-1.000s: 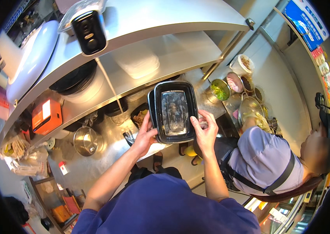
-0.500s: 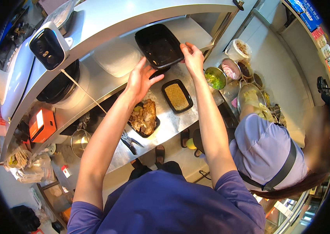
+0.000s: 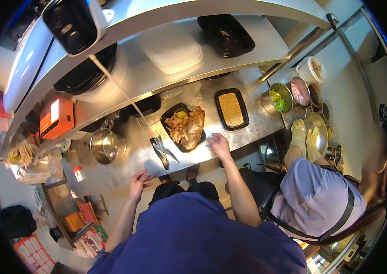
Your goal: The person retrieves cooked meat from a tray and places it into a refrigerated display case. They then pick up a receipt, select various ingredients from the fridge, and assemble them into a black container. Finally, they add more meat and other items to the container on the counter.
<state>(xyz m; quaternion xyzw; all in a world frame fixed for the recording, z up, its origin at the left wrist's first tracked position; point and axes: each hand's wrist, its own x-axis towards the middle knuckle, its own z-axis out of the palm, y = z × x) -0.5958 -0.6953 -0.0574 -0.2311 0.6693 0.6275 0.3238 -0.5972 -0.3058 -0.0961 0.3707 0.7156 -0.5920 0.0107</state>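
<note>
My left hand [image 3: 139, 185] hovers empty by the counter's near edge, its fingers loosely bent and apart. Beside the right rim of a black tray [image 3: 168, 112] is my right hand [image 3: 220, 147], fingers apart with nothing visible in them. Browned cooked meat [image 3: 192, 128], with some yellow pieces, fills that tray. To its right sits a smaller black tray [image 3: 244, 124] of tan, crumb-like food [image 3: 231, 109]. Left of the meat lies a black-and-silver tool [image 3: 160, 153], like kitchen shears. On the shelf above rests a black container [image 3: 226, 35].
Stacked clear plastic containers [image 3: 170, 50] share the shelf [image 3: 131, 75]. At the left are a steel bowl [image 3: 104, 146] and an orange box [image 3: 57, 118]. A co-worker [image 3: 319, 196] in gloves works at the right, among bowls of ingredients, including chopped greens [image 3: 278, 98].
The black container has left my hands and now rests on the shelf. Both my hands have come down and back toward me. My view has shifted, and the co-worker's two gloves now show.
</note>
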